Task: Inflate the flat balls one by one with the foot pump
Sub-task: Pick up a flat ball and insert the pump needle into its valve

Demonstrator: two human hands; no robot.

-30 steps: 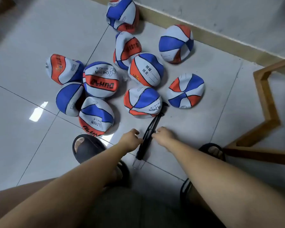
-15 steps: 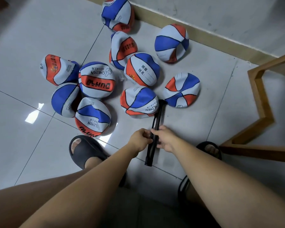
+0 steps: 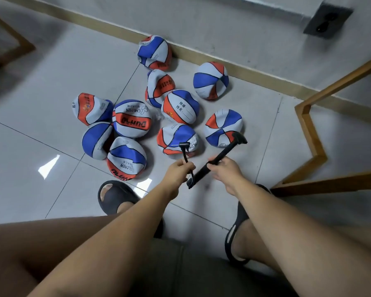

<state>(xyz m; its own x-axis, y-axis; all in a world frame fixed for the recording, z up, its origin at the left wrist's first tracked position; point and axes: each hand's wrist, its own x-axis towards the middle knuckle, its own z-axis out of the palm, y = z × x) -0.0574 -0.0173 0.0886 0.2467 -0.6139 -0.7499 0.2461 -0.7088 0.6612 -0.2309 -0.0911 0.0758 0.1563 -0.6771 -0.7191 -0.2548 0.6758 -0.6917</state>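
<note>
black pump gripped mid-barrel by curled fingers of right hand, tilted above the tile, handle end by rim of one of the flat balls. thin hose pinched in left hand. bare tile open to left; wooden frame edging close on right.

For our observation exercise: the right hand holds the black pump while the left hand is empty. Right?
No: the head view shows the left hand gripping the pump's thin hose, not empty. The right hand does hold the black pump.
</note>
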